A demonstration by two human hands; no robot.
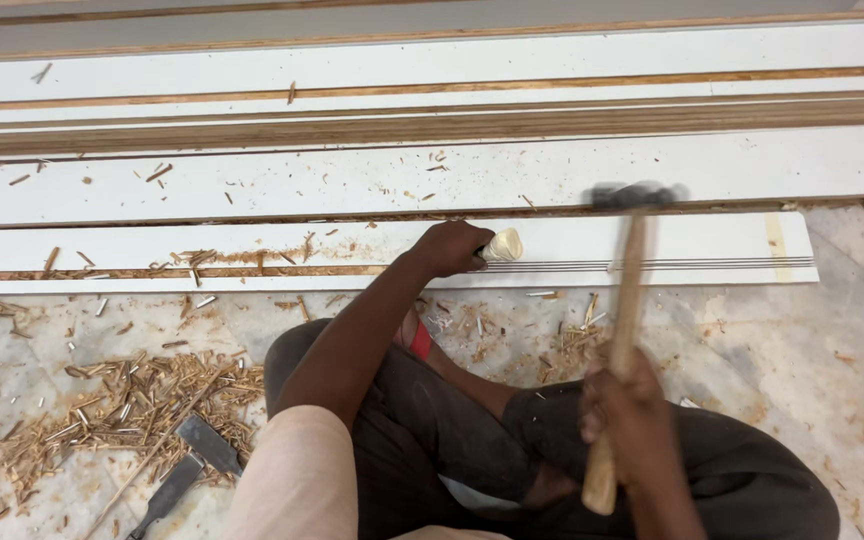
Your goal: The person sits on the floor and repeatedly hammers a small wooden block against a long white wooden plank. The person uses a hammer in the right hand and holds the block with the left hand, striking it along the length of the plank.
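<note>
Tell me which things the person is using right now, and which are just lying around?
In use:
- hammer, raised in the right hand
- chisel, its pale handle end sticking out of the left hand
- white board with the groove, under the chisel

Lying about:
- two flat metal blades on the floor
- wood chips in a heap
- other stacked boards behind
</note>
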